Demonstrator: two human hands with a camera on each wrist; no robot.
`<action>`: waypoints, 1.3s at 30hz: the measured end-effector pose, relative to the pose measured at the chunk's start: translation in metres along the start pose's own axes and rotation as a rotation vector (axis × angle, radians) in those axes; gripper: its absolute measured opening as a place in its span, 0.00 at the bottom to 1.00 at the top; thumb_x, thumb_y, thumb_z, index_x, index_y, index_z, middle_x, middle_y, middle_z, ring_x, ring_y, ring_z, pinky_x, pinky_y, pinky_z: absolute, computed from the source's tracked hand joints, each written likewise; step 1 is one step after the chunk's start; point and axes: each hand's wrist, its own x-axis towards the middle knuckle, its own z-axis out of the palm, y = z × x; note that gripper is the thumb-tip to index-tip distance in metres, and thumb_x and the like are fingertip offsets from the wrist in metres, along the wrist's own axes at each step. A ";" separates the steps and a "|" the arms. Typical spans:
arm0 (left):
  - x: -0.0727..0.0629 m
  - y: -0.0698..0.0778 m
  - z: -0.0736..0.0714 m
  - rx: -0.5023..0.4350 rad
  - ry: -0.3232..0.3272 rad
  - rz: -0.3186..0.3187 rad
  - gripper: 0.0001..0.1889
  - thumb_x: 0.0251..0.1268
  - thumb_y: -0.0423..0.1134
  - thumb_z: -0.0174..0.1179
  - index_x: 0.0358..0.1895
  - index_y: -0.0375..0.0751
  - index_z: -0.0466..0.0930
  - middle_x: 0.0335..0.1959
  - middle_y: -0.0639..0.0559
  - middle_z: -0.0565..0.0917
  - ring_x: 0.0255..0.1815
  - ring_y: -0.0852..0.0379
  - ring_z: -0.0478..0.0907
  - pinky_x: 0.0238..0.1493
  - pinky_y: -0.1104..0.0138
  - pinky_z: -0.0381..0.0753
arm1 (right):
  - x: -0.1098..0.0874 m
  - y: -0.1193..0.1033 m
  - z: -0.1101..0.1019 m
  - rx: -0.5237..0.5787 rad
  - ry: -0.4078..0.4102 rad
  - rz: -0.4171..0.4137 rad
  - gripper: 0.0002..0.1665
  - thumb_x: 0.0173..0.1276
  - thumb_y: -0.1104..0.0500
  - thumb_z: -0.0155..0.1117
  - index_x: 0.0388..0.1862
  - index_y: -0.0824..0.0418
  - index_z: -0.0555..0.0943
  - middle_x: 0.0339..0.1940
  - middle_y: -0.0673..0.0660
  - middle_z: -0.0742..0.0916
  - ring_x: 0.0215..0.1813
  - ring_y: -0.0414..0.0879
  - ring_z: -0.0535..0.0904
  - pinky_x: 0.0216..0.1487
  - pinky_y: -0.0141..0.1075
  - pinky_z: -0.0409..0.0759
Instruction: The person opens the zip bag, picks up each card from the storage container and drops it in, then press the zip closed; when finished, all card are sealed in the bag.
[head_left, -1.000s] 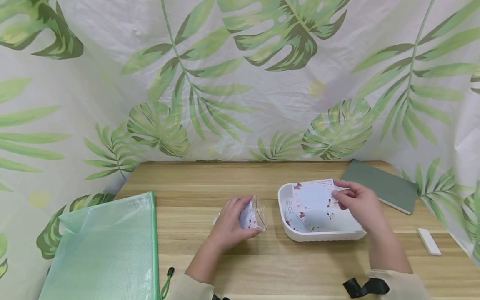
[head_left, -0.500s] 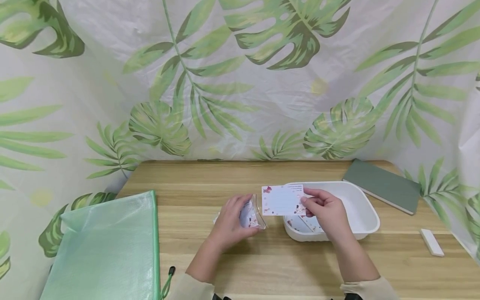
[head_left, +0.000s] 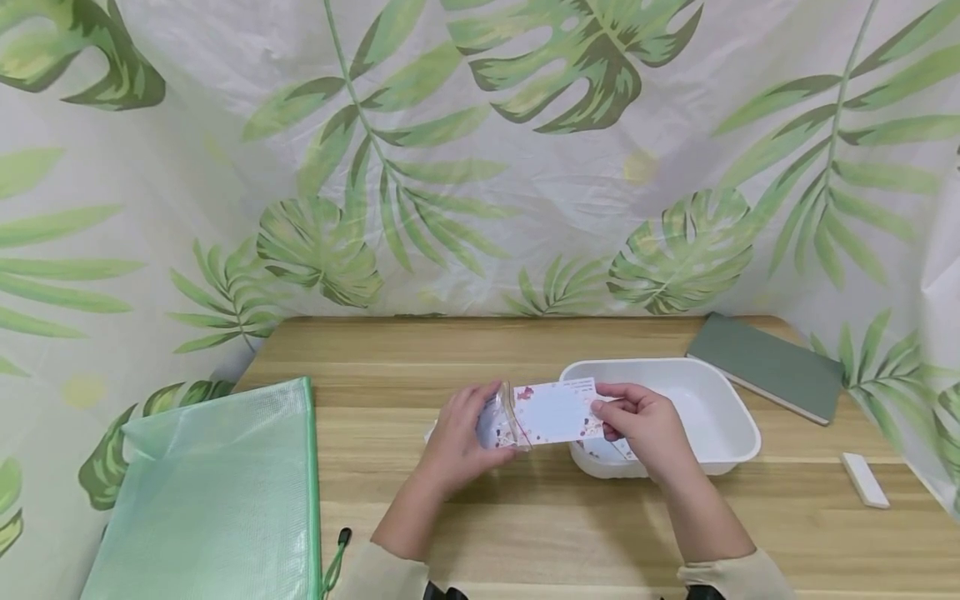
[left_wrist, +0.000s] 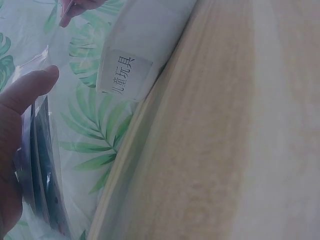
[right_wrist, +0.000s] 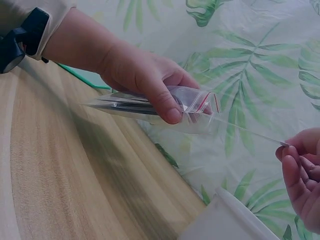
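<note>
My left hand [head_left: 459,433] grips a clear zip bag [right_wrist: 192,107] with several cards inside, its mouth facing right. In the left wrist view the thumb lies along the side of the bag [left_wrist: 42,165]. My right hand [head_left: 647,423] pinches one floral-edged paper card [head_left: 555,411] by its right end. The card's left end is at the bag's mouth, overlapping it in the head view. From the right wrist camera the card shows edge-on as a thin line between the bag and the right fingertips [right_wrist: 287,145]. More floral cards lie in the white basket [head_left: 738,429], partly hidden by the right hand.
A green mesh zip pouch [head_left: 217,492] lies at the left with its pull cord. A grey-green notebook [head_left: 765,367] lies behind the basket at the right. Further right is a small white block [head_left: 865,481]. The basket bears a printed label [left_wrist: 125,72].
The right hand has lifted the card out over the basket and moved left, bringing its end to the bag's mouth. The left hand keeps its grip on the bag in place.
</note>
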 end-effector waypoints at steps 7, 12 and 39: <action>0.000 -0.001 0.001 -0.005 -0.006 0.042 0.47 0.38 0.47 0.78 0.68 0.42 0.70 0.60 0.45 0.77 0.61 0.46 0.72 0.62 0.51 0.72 | 0.000 0.001 0.001 0.013 -0.027 -0.014 0.23 0.65 0.67 0.63 0.58 0.77 0.76 0.25 0.45 0.85 0.25 0.35 0.77 0.30 0.27 0.80; 0.000 -0.001 0.000 -0.010 -0.015 0.043 0.47 0.38 0.47 0.78 0.68 0.42 0.69 0.59 0.45 0.77 0.61 0.46 0.72 0.61 0.51 0.73 | 0.002 0.003 -0.002 0.036 -0.051 -0.005 0.25 0.66 0.67 0.62 0.60 0.77 0.74 0.25 0.43 0.85 0.25 0.35 0.77 0.31 0.27 0.80; -0.002 0.002 0.004 -0.018 -0.069 0.073 0.48 0.35 0.46 0.79 0.68 0.43 0.70 0.59 0.47 0.76 0.60 0.49 0.71 0.62 0.52 0.72 | 0.005 0.013 0.015 0.005 -0.097 -0.042 0.23 0.64 0.68 0.64 0.57 0.77 0.77 0.27 0.49 0.86 0.25 0.35 0.77 0.30 0.27 0.79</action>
